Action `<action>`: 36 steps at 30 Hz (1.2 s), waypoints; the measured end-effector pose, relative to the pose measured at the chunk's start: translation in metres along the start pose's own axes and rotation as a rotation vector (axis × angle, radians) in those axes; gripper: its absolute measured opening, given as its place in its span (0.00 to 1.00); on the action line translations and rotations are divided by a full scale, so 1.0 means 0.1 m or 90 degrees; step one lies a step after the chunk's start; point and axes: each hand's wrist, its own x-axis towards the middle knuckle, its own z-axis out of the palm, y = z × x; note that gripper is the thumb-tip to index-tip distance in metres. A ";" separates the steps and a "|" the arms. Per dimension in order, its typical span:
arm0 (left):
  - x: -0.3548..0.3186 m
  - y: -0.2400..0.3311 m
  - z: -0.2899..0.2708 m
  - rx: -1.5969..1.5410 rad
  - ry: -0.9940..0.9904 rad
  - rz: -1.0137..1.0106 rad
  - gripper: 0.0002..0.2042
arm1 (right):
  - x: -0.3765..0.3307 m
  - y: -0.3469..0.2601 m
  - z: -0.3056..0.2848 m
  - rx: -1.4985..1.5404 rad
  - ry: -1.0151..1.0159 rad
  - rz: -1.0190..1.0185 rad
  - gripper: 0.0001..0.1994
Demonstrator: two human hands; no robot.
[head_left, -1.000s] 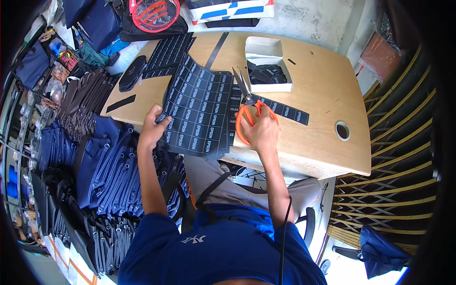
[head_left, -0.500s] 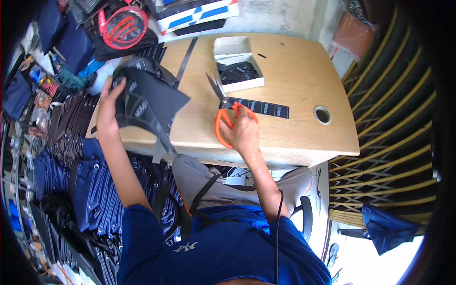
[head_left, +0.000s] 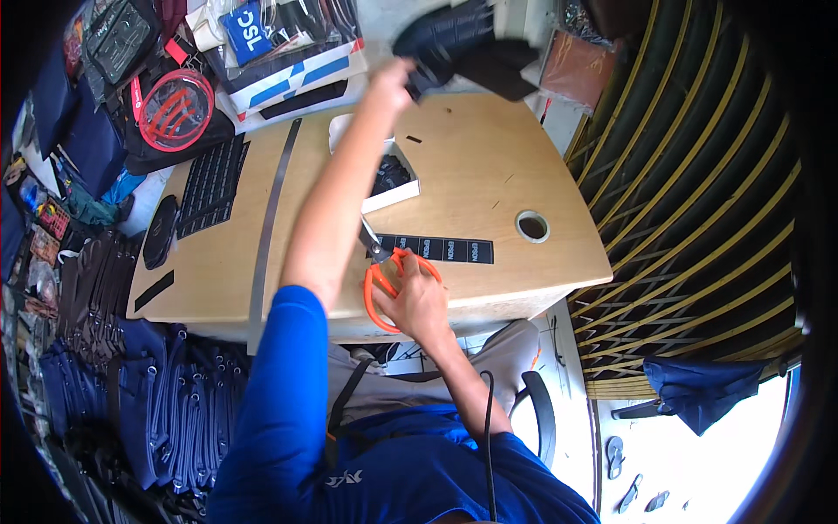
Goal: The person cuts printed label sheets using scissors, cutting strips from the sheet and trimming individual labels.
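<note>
My left hand (head_left: 390,86) is raised over the far edge of the table, its fingers closed on a floppy black sheet (head_left: 467,51) with faint pale print, blurred by motion. Closer to me, my right hand (head_left: 421,301) grips orange-handled scissors (head_left: 377,281), whose blades point away from me. Just past it lies a strip of black labels (head_left: 463,251); the scissors cover its left end. My left forearm partly hides an open white box (head_left: 403,196) holding small black pieces (head_left: 390,175).
A long grey metal ruler (head_left: 273,214) crosses the table (head_left: 489,192). Left of it are sheets of black labels (head_left: 209,188), a dark oval piece (head_left: 161,231) and a short black strip (head_left: 155,292). A white ring (head_left: 532,227) sits at the right. Navy straps (head_left: 188,410) hang lower left.
My left hand has swung from the table's left side up to its far edge, carrying the black sheet. My right hand still holds the scissors near the label strip. The view has shifted.
</note>
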 end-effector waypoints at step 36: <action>-1.40 0.37 -2.14 1.185 -0.430 0.139 0.14 | -0.01 -0.04 -0.11 -0.011 -0.131 -0.115 0.23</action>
